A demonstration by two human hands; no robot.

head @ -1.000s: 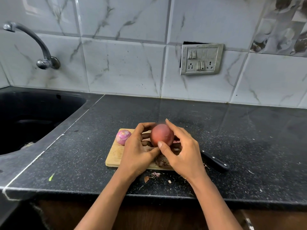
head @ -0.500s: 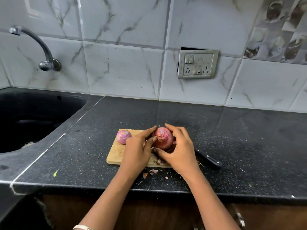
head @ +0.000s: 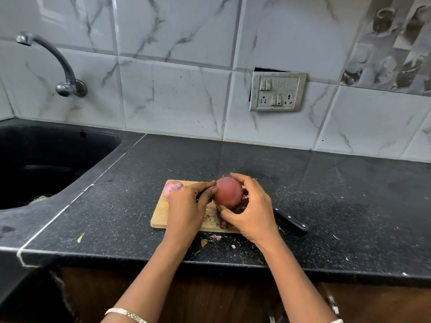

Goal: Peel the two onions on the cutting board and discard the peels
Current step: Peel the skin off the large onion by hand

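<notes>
Wooden cutting board [head: 161,213] – matt; speckled black stone counter [head: 326,194] glossy; marbled wall tiles [head: 175,94] smooth

A home kitchen. A black speckled stone worktop [head: 326,194] runs along a wall of white marble-look tiles [head: 175,101]. A dark sink [head: 70,145] is set into the worktop at the left, below a curved metal tap [head: 58,59] fixed to the wall. A steel switch-and-socket plate [head: 277,92] sits in the tiling, and the decorative tiles [head: 391,43] at upper right are printed with what look like cups and jars. Brown wooden cabinet fronts [head: 210,299] lie under the worktop's edge. On the worktop are signs of cooking — a wooden cutting board [head: 161,213] with a pale onion [head: 172,187] on it, a red onion [head: 228,192] just above it, a black-handled knife [head: 291,221] beside it, and scraps of onion skin [head: 210,240].
</notes>
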